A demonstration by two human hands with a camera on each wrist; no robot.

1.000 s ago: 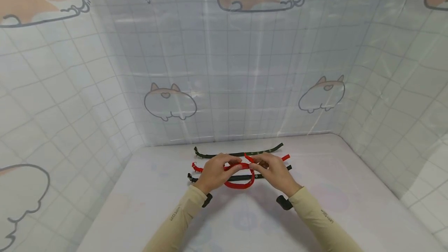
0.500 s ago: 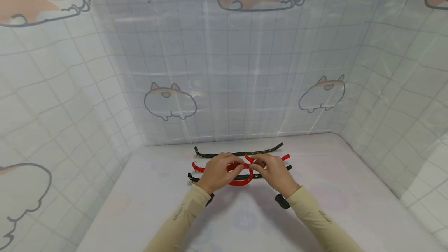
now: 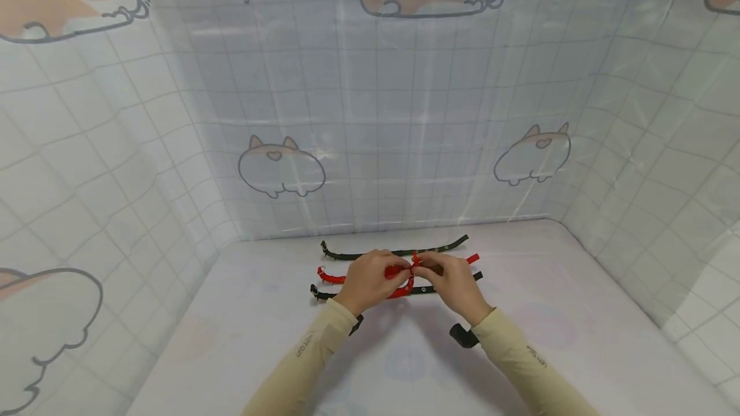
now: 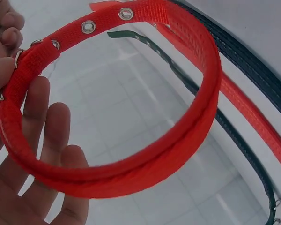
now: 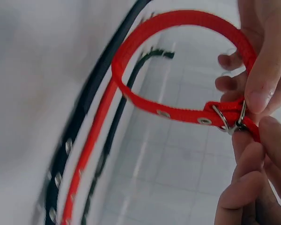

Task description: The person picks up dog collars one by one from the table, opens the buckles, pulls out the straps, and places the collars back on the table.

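Observation:
A red pet collar [image 4: 131, 183] is bent into a closed loop and held up above the table by both hands. My left hand [image 3: 372, 281] pinches it beside the buckle [image 5: 232, 117], with several fingers spread inside and behind the loop. My right hand [image 3: 453, 281] pinches the strap on the other side of the buckle between thumb and fingertips. Metal eyelets [image 5: 204, 121] run along the band. In the right wrist view the strap passes through the buckle frame; its tip is partly hidden by fingers.
Below the hands, a dark green collar [image 3: 347, 256], another red collar [image 3: 331, 279] and a black collar [image 3: 428, 289] lie flat, side by side, on the white table [image 3: 405, 371]. A wall sheet [image 3: 405, 146] with a grid and dog drawings rises behind.
My left hand has moved right, closer to the right hand, and its fingertips now meet near the buckle. The hanging red loop has turned and shows less in the head view.

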